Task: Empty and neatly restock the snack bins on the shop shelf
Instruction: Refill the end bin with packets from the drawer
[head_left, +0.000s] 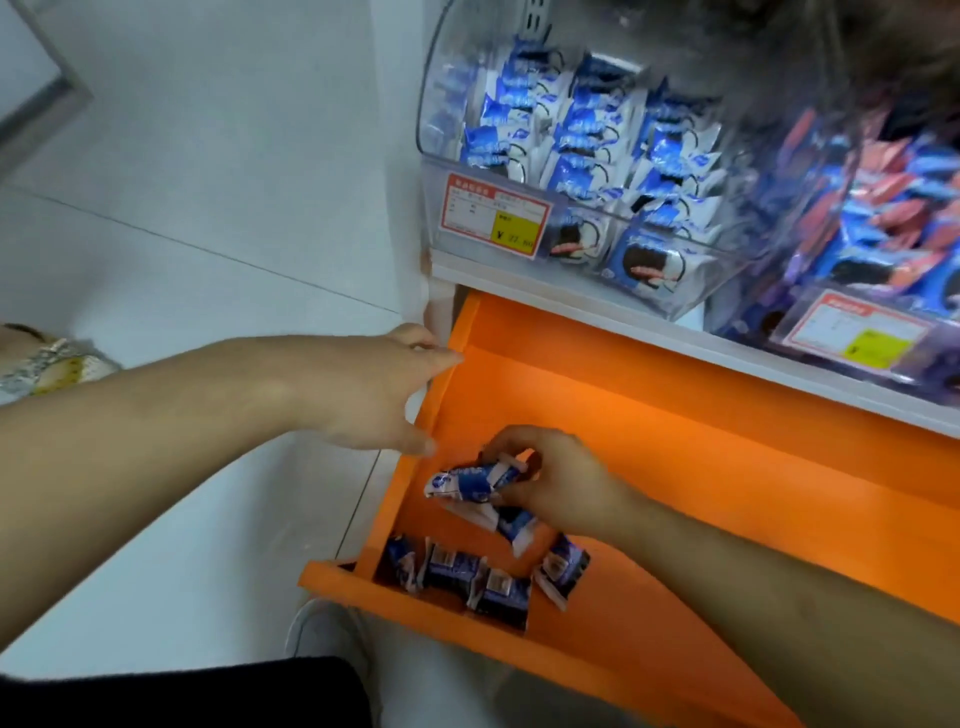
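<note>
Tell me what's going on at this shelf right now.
A person is working at an orange tray below the shelf of clear snack bins. The right hand grips a few blue-and-white snack packets over the tray, while the left hand rests on the tray's left wall. More packets lie along the tray's front edge. The bins above hold similar packets.

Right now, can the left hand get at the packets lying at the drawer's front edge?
Probably yes: the left hand rests open at the orange drawer side wall, nothing lies between it and the loose packets.
</note>
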